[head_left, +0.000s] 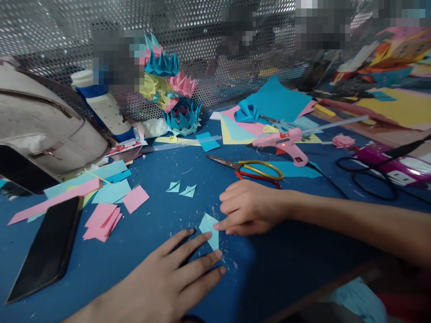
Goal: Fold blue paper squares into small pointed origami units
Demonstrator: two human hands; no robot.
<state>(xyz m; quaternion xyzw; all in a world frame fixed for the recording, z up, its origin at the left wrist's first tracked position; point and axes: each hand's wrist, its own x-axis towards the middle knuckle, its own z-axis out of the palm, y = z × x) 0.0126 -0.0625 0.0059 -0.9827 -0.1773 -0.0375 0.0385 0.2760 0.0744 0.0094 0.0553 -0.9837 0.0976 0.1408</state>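
A small light-blue folded paper (210, 224), kite-shaped, lies flat on the blue table. My left hand (178, 273) comes in from the lower left with its fingers spread, the fingertips resting on the paper's lower part and beside it. From the right, my right hand (252, 208) presses an extended index fingertip on the paper's right edge, its other fingers curled in. Two small folded light-blue pieces (187, 191) lie just beyond. Behind my right hand rest scissors (259, 170) with one yellow and one red handle.
A pink glue gun (286, 144) with its cord stands at the back right. Pink squares (103, 220), paper strips and a black phone (47, 251) lie at left. A folded-paper tower (182, 117), bottle (101, 103) and white bag (43, 116) stand near the perforated metal screen.
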